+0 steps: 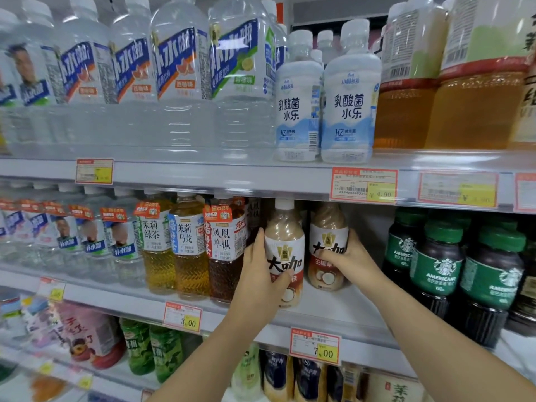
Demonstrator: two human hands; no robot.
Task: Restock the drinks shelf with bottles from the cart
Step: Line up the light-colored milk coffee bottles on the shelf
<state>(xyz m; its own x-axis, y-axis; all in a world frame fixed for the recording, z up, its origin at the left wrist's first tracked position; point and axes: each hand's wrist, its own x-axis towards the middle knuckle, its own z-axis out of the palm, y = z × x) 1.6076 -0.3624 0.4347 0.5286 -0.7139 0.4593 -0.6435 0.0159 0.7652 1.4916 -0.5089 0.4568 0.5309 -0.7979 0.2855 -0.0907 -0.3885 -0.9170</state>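
Observation:
Two beige milk-coffee bottles with white and red labels stand on the middle shelf (333, 311). My left hand (261, 280) grips the nearer bottle (285, 245) around its lower body, thumb across the label. Further back and to the right, my right hand (352, 256) wraps round the second bottle (326, 242). Both bottles are upright and their bases look to be on the shelf board. The cart is out of sight.
Amber tea bottles (191, 245) stand just left of my left hand, green-labelled dark coffee bottles (438, 262) to the right. Water bottles (179, 76) and white yoghurt drinks (348, 97) fill the shelf above. A bare gap lies right of the second bottle. Price tags line the edges.

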